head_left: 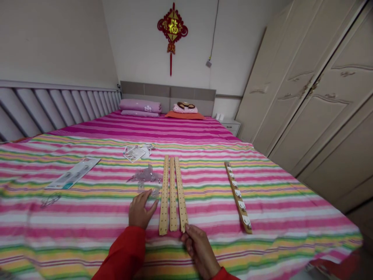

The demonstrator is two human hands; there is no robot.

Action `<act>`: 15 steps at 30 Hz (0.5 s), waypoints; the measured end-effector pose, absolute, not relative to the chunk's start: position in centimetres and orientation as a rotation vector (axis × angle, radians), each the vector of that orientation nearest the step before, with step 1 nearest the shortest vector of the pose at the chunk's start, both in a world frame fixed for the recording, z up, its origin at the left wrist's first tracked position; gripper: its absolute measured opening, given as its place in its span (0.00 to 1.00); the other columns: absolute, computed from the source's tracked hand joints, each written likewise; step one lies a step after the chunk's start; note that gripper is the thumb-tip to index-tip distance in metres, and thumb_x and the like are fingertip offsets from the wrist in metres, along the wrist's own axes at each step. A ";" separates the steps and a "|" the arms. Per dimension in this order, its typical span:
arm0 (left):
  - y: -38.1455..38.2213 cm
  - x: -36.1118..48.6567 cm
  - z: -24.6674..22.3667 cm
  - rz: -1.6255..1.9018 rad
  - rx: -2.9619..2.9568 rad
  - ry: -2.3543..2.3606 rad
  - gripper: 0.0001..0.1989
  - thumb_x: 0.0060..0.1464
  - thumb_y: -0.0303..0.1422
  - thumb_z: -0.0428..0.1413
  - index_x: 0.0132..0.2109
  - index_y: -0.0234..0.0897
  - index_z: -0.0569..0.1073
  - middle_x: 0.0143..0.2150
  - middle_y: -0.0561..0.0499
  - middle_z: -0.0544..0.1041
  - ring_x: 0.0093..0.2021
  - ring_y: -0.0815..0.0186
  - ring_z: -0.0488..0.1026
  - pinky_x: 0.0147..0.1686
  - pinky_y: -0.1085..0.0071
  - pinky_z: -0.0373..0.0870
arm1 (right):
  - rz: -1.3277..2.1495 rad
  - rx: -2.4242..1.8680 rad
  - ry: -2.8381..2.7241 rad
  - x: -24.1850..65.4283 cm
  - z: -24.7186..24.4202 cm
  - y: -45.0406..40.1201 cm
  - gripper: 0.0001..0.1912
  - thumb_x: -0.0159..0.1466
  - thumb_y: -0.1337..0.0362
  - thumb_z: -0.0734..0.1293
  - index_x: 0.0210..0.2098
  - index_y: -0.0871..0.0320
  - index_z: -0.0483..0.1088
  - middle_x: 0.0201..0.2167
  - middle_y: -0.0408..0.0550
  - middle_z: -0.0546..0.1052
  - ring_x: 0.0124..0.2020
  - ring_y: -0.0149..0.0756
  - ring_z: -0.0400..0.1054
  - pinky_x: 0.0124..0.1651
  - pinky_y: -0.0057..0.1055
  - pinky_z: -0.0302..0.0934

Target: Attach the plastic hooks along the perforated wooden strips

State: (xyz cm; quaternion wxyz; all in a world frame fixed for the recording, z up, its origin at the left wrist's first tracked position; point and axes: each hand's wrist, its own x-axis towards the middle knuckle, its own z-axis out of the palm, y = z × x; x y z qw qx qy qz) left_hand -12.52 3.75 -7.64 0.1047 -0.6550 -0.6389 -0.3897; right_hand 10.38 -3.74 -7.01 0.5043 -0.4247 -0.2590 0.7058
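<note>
Three pale wooden strips with rows of small holes lie side by side on the striped bedspread: a left strip (164,202), a middle strip (173,194) and a right strip (180,194). My right hand (199,245) has its thumb and finger closed at the near end of the right strip. Left of the strips, my left hand (141,210) is low over the cloth, thumb and fingers apart. Its fingertips are at a small clear plastic bag (155,192); whether they touch it I cannot tell. Beyond lies a crumpled clear bag (147,175) with small parts.
A wooden strip with several white hooks (238,193) lies to the right. Flat packaging (74,174) and a thin clear wrapper (51,199) are at the left. More packets (138,152) lie farther back. Wardrobes (314,97) stand along the right side.
</note>
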 end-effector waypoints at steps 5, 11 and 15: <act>3.9 -12.6 -7.8 -1.148 -1.913 -1.909 0.23 0.50 0.45 0.55 0.52 0.40 0.71 0.47 0.45 0.76 0.48 0.55 0.70 0.47 0.61 0.65 | 1.655 -1.000 -0.641 11.5 -7.6 -4.7 0.22 0.48 0.50 0.74 0.20 0.63 0.68 0.15 0.43 0.72 0.09 0.17 0.50 0.12 0.20 0.36; 3.9 -12.5 -7.9 -1.145 -1.916 -1.928 0.22 0.52 0.43 0.54 0.53 0.40 0.70 0.48 0.45 0.76 0.49 0.56 0.70 0.48 0.61 0.64 | 1.610 -1.034 -0.594 12.5 -7.8 -5.6 0.22 0.45 0.49 0.76 0.21 0.63 0.70 0.15 0.44 0.73 0.09 0.18 0.49 0.13 0.20 0.36; 3.8 -12.4 -7.8 -1.129 -1.912 -1.956 0.21 0.53 0.42 0.53 0.53 0.40 0.70 0.48 0.45 0.76 0.49 0.56 0.70 0.48 0.61 0.64 | 1.597 -1.046 -0.583 12.6 -7.8 -6.0 0.22 0.46 0.49 0.75 0.21 0.64 0.70 0.16 0.44 0.73 0.09 0.17 0.49 0.13 0.19 0.36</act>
